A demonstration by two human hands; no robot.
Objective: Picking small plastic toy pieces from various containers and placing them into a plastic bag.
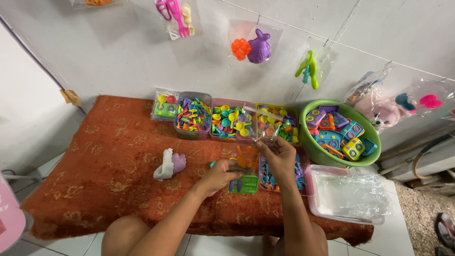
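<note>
A home toy-packing workspace: sorted bins of plastic toy parts (193, 115) on a cloth-covered table (109, 166), bagged toy samples (251, 45) hung on the wall.

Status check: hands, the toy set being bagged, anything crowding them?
Left hand on green toy tray. Right hand pinching clear plastic bag above orange toy piece. Pink bin of small toys close under right hand.

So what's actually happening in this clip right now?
A person sits at a low table covered with a rust-orange cloth, both hands over it. The left hand and right hand together hold a clear plastic bag with small plastic toys, including an orange fork-like piece and a green tray piece. Behind them stand bins of colourful toy parts, and a green bowl of moulds sits to the right. A clear tub of plastic bags is beside the right arm.
</note>
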